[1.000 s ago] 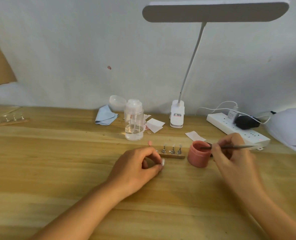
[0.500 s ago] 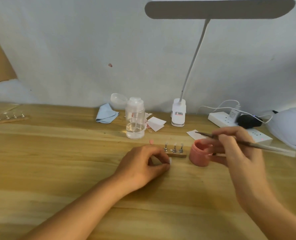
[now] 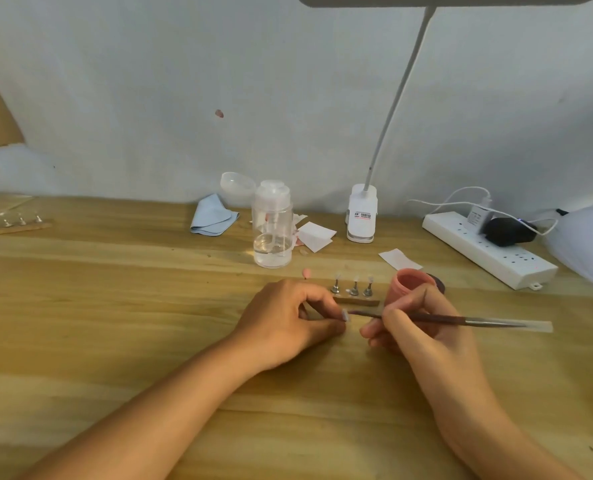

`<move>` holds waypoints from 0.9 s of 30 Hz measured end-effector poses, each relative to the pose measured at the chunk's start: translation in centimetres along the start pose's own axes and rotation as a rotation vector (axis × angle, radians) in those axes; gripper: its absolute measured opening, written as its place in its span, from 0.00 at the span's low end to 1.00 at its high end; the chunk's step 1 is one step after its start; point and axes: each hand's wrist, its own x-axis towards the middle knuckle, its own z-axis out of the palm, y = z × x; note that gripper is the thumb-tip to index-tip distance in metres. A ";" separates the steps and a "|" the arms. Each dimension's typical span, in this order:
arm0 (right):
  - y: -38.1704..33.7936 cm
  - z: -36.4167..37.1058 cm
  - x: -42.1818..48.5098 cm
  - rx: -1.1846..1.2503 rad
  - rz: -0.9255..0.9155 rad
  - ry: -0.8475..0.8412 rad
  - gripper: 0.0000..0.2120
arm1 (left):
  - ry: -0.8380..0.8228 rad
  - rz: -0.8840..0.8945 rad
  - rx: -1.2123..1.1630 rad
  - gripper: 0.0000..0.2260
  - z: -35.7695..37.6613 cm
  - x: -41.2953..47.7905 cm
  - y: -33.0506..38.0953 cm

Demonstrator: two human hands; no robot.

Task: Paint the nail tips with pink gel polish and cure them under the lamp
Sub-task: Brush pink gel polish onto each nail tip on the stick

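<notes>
My left hand (image 3: 288, 317) rests on the wooden table (image 3: 115, 306) and pinches a small pale nail tip (image 3: 345, 316) between thumb and fingers. My right hand (image 3: 416, 327) holds a thin brush (image 3: 461, 320), its tip touching that nail tip. Behind the hands stands an open pink gel polish jar (image 3: 409, 285). A small wooden holder (image 3: 357, 299) carries three clear nail tips on metal stands. A painted pink nail tip (image 3: 307, 273) lies on the table behind my left hand. The white curing lamp (image 3: 589, 247) sits at the far right edge.
A clear pump bottle (image 3: 273, 233) stands behind the holder, with a blue cloth (image 3: 212, 220) and paper wipes (image 3: 317, 235) nearby. A desk lamp base (image 3: 361, 216) and a white power strip (image 3: 489, 254) lie at the back right. Another nail holder (image 3: 14, 225) sits far left.
My right hand has lifted the brush out of the pink jar and swung it down and left, bringing its tip to the nail tip in my left hand. The left hand stays put.
</notes>
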 end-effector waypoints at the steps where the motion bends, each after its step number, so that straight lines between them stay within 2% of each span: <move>1: 0.0 0.0 0.0 -0.013 0.002 -0.007 0.08 | 0.002 -0.005 0.000 0.10 0.0 0.0 0.1; 6: -0.1 0.2 0.0 -0.070 -0.001 -0.031 0.07 | 0.001 -0.027 -0.003 0.08 0.0 0.1 0.1; 11: -0.1 -0.1 0.1 -0.098 -0.004 0.035 0.04 | -0.003 -0.022 -0.024 0.09 0.0 0.0 0.4; 14: 0.0 0.0 0.2 -0.045 -0.005 0.022 0.06 | 0.006 -0.022 -0.025 0.09 -0.1 0.0 0.4; 18: -0.1 0.2 0.0 -0.095 -0.018 -0.036 0.06 | 0.001 -0.020 -0.018 0.09 -0.1 0.0 0.4; 23: -0.1 0.1 0.0 -0.048 -0.001 0.005 0.11 | -0.006 -0.022 -0.043 0.06 -0.1 0.0 0.2; 27: -0.2 0.2 -0.1 -0.096 -0.016 -0.040 0.04 | 0.006 -0.021 -0.036 0.06 -0.1 0.0 0.2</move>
